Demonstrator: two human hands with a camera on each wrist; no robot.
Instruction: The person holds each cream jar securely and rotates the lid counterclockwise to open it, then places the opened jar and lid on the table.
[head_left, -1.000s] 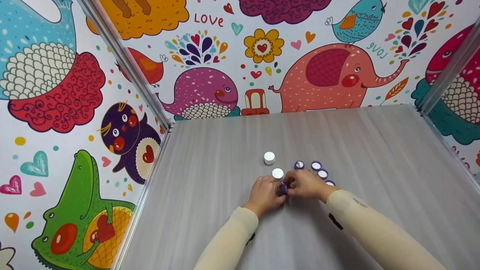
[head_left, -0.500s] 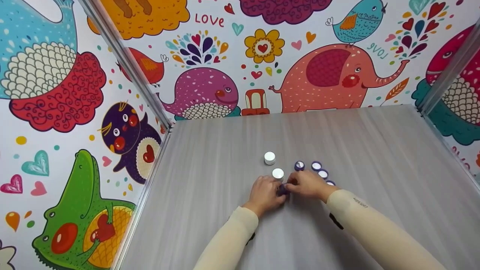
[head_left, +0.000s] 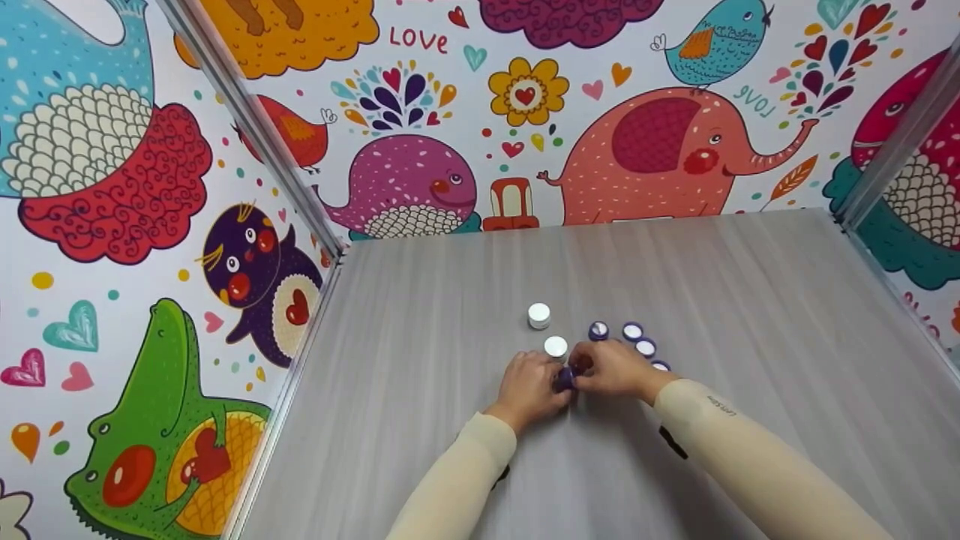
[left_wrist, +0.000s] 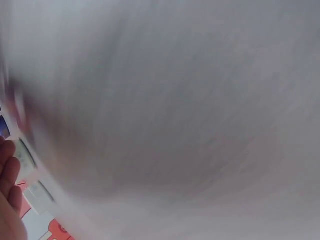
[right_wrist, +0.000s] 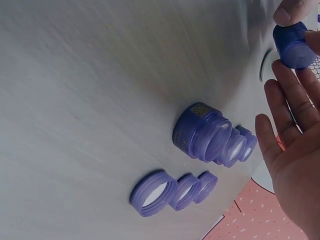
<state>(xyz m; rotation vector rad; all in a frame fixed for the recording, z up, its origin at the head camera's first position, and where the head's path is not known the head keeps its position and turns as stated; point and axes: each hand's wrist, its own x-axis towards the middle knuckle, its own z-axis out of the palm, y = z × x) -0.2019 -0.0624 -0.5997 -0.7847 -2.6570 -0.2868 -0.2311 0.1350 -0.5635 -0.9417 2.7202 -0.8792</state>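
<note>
Between my two hands is a small purple jar (head_left: 565, 379), low over the table. My left hand (head_left: 527, 386) grips its left side with curled fingers. From the right, my right hand (head_left: 613, 367) pinches the same jar with thumb and forefinger. In the right wrist view the jar (right_wrist: 295, 47) is partly covered by fingers, so I cannot tell whether a lid is on it. The other fingers of the right hand (right_wrist: 295, 135) are extended. The left wrist view catches only part of a hand (left_wrist: 10, 195) at its edge.
White jars (head_left: 538, 316) (head_left: 555, 346) stand just beyond my left hand. Open purple jars (right_wrist: 200, 132) stand in a row right of my hands, beside a row of purple lids (right_wrist: 154, 192). Patterned panels (head_left: 420, 172) bound the grey table (head_left: 420, 315) at back and sides.
My right fingertips shifted left over the jar half a second ago and are now drawn back slightly to its right side. The left hand and the surrounding jars and lids look unmoved.
</note>
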